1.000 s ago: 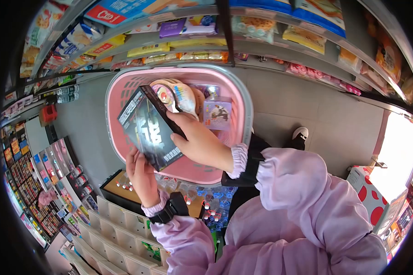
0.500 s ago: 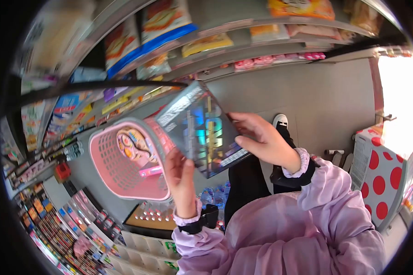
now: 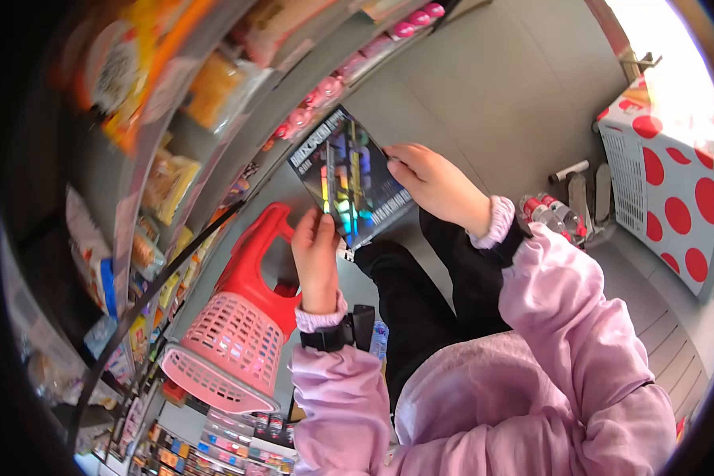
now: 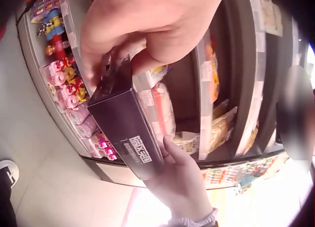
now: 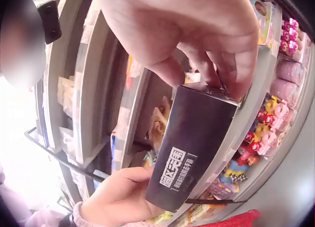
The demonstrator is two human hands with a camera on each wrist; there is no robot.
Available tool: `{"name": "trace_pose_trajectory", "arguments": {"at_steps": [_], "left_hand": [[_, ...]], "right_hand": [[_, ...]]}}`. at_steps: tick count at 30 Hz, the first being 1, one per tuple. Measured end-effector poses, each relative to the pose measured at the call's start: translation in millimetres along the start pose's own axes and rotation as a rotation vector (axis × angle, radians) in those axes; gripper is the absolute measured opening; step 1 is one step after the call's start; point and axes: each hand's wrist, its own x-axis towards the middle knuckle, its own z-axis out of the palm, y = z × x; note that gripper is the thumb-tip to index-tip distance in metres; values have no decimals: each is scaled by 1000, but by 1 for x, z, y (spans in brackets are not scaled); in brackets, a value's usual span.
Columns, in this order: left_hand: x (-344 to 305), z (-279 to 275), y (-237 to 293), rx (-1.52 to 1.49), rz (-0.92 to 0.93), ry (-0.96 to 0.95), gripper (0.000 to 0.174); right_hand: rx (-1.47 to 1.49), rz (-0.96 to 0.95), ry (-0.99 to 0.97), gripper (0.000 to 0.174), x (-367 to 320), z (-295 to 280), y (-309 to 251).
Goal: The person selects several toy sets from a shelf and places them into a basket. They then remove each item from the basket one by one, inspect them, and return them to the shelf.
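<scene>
A flat black box [image 3: 349, 178] with shiny rainbow lettering is held tilted in front of the body, between both hands. My left hand [image 3: 316, 258] grips its lower left corner, thumb on the printed front. At the opposite edge my right hand [image 3: 440, 186] pinches the box with its thumb on top. The left wrist view shows a dark narrow side of the box [image 4: 125, 128] with white print. Beyond the same box [image 5: 192, 138] in the right wrist view, the left hand [image 5: 118, 195] supports the far end.
Left of my left hand is a pink slatted basket [image 3: 230, 341] against a red plastic stand [image 3: 250, 246] with an arched opening. Shelves of packaged food [image 3: 166, 186] run along the left. A polka-dot box [image 3: 662, 182] and bottles [image 3: 551, 216] stand at right.
Both hands have carried the black box from over the pink basket to the right of it. The head view has turned right, and the basket now shows from its side.
</scene>
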Motion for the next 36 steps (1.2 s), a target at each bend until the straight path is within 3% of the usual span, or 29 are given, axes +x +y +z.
{"name": "trace_pose_trajectory", "arguments": {"at_steps": [3,8,11,19,20,24,28,31,34,36], "left_hand": [[47,16,-14,24,7,-40,26],[94,44,-24,146,159,65,31],[121,42,-18,108,179,78,33],[181,31,6,193,329,175,40],[190,25,6,178,338,172,43],[215,13,16,200,457,239,50],[225,12,31,220,538,236,51],[233,2,32,412,604,208,46],[237,0,31,551,559,274,40],[246,-4,25,454,591,184,40]], "right_hand": [[-201,9,85,25,24,0,40],[-226,50,90,27,63,-6,82],[-229,51,33,28,90,0,91],[-272,-138,133,32,165,23,89],[-242,-190,181,28,173,28,91],[-92,-229,144,41,212,49,104],[-28,-286,195,34,239,68,103],[-78,-273,125,35,253,74,98],[-201,-164,-107,37,264,73,99],[-216,-193,-85,38,262,76,104]]}}
